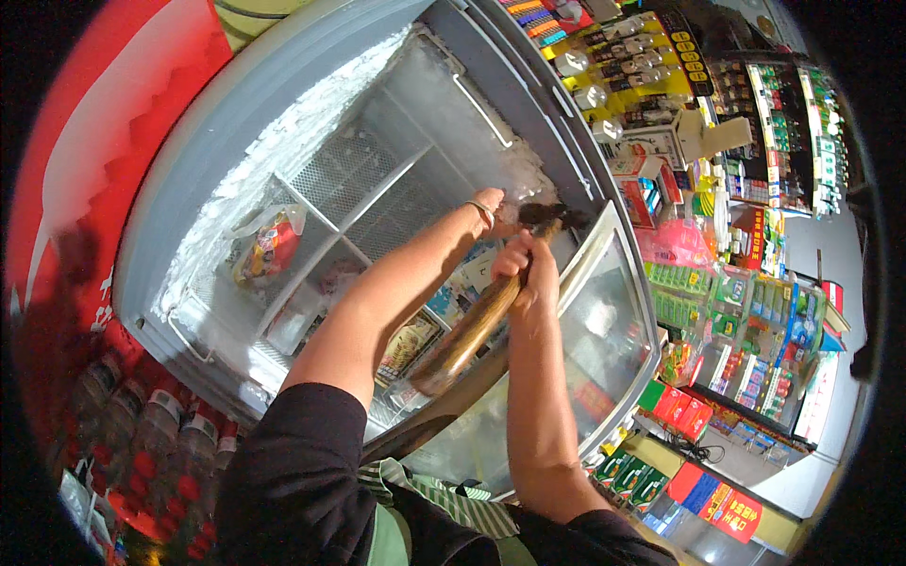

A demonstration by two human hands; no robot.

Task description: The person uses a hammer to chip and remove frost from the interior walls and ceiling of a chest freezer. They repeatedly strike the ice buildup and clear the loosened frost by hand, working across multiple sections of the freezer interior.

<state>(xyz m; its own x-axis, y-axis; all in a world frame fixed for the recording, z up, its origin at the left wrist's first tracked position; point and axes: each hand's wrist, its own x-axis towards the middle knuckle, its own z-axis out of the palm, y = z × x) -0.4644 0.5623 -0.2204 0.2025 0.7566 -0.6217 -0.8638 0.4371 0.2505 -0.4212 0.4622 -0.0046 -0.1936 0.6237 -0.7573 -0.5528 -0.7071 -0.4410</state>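
Observation:
My right hand (527,269) grips the wooden handle (463,339) of a hammer, close below its dark metal head (545,214). The head is at the frosted right wall of an open chest freezer (177,141). My left hand (488,205) reaches to that same wall beside the hammer head; its fingers are partly hidden, and what they touch cannot be told. Thick white frost (283,145) coats the freezer's opposite wall. Wire dividers (386,187) split the inside. A red and yellow food package (272,247) in clear plastic lies in one section.
A glass freezer lid (601,325) lies beside my right forearm. Packaged goods (432,339) sit in the near sections. Bottles (159,424) stand at the lower left. Shelves and a counter with boxes (683,410) and bottles (637,60) line the right.

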